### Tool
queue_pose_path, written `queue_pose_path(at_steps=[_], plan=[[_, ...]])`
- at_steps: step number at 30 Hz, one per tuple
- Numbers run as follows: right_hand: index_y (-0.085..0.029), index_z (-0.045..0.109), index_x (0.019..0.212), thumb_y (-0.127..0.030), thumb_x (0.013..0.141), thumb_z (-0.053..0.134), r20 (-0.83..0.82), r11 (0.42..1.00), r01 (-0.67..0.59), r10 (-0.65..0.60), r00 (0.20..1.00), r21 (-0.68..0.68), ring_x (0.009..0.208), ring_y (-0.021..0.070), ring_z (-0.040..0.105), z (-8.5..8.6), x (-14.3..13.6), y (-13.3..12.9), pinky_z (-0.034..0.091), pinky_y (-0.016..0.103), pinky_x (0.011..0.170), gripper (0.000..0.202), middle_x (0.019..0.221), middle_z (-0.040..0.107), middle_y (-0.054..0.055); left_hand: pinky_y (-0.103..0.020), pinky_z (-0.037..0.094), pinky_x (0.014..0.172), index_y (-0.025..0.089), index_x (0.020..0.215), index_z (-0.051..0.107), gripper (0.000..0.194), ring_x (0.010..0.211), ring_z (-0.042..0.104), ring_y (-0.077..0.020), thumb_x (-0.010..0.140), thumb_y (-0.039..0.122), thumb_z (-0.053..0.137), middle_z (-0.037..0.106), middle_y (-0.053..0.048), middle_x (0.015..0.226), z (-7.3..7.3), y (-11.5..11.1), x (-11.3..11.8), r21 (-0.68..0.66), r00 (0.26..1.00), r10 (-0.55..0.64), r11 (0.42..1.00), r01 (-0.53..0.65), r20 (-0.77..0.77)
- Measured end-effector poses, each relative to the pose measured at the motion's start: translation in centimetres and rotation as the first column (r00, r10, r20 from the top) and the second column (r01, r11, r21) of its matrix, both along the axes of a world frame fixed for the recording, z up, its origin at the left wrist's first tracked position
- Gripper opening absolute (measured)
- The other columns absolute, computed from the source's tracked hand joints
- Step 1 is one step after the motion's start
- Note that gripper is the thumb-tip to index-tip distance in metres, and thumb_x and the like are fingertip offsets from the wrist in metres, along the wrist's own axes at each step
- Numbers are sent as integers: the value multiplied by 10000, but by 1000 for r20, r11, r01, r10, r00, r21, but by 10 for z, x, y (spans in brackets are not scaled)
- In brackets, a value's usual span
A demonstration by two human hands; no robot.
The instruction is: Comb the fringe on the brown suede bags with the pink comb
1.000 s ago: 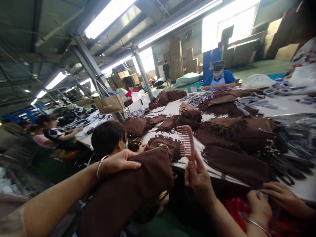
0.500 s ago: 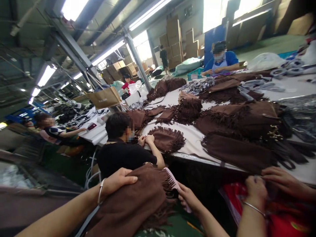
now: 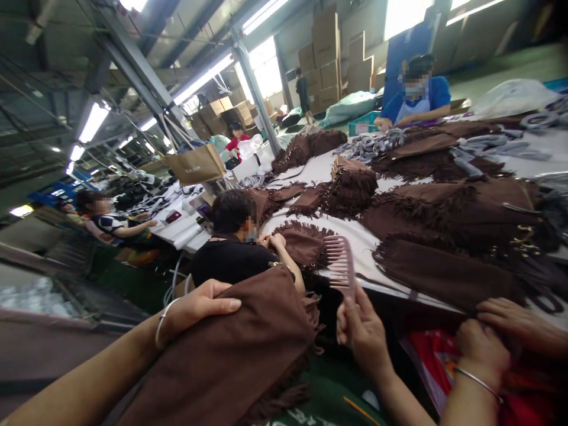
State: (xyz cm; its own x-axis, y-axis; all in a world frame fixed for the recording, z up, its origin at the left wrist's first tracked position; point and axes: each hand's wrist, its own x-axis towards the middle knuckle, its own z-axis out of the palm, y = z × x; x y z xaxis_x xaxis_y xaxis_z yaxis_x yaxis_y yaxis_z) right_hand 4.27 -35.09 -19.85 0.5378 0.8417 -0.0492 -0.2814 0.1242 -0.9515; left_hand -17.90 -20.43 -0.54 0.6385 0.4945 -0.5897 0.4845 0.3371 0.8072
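Observation:
My left hand [image 3: 208, 307] grips the upper edge of a brown fringed bag [image 3: 239, 349], thumb lying on top of the fabric. The bag is tilted, its fringe hanging along the right and lower sides. To the right of it, my right hand [image 3: 361, 322] is closed round the handle of a pink wide-toothed comb [image 3: 346, 266]. The comb stands upright with its teeth facing left, apart from the fringe. Part of the bag runs out of the bottom of the view.
A table [image 3: 359, 236] beyond holds several brown fringed bags [image 3: 444, 272] and grey straps [image 3: 373, 148]. A person in black [image 3: 231, 257] sits just ahead. Another person's hands [image 3: 483, 340] are close at the right, over red cloth. A person in blue [image 3: 415, 100] is across the table.
My right hand has lifted the comb up and away from the fringe and turned it upright. My left hand still holds the bag, whose top edge is higher. The view has shifted slightly.

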Motion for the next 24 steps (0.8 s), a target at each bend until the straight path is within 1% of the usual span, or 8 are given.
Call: queue_pose_path(at_steps=[2,5,10,12,15,19,22,24], plan=[[-308,391,1345,-409,863,463,283,980,-140,176,943,-145,443,127,478,-9,-16,9,406,245,457,498,578,505,-37,-245,465,618,116,992,687,378,709,642,-199,720,378,697,707,-94,851,-4,-3,6,7,1000,-15,1000,15,19],[-317,561,1203,-334,781,545,368,890,-139,316,874,-433,519,161,538,-77,-21,6,417,279,547,423,563,544,-8,-211,440,570,93,908,698,342,663,629,-173,722,381,703,706,-95,821,-15,-13,6,-1,996,-88,996,88,14],[-170,491,1218,-445,777,462,-66,784,20,-77,995,-620,358,124,419,-170,18,-39,366,244,399,521,456,379,-70,-235,467,616,140,1008,688,340,735,643,-198,741,351,696,710,-84,871,-9,-19,-13,-1,998,-45,999,45,37],[-179,416,1255,-499,794,423,-132,831,63,-162,978,-552,354,97,371,-156,31,-50,342,207,379,561,478,300,-104,-249,474,629,154,1050,678,344,751,646,-207,757,335,684,709,-81,871,0,-13,-16,13,999,-3,1000,2,45],[-264,395,1257,-491,795,518,-327,958,171,-241,914,-229,357,51,286,-87,36,-44,294,159,356,529,531,277,-115,-272,483,654,139,1056,676,358,771,649,-224,753,329,691,705,-94,871,8,-4,-14,-15,999,-11,1000,11,44],[-317,328,1349,-447,850,489,-145,998,56,-50,988,39,350,69,346,-10,6,-21,359,195,365,541,549,396,-94,-267,486,651,136,1044,678,352,760,652,-220,745,321,700,704,-95,869,5,0,-7,-9,998,12,1000,-11,69],[-293,495,1250,-391,788,554,179,951,-191,238,955,-244,474,132,526,-31,-23,-10,446,261,536,476,548,526,-43,-245,480,609,125,1001,688,329,712,650,-204,739,324,705,705,-94,841,2,-5,-2,-1,994,8,1000,-8,112],[-288,633,1025,-329,686,616,153,857,-132,237,959,-498,528,173,574,-71,-28,-15,436,293,581,342,518,551,-21,-234,478,599,112,974,693,310,705,650,-198,740,316,705,705,-100,834,1,-7,-1,7,990,9,1000,-10,143]])
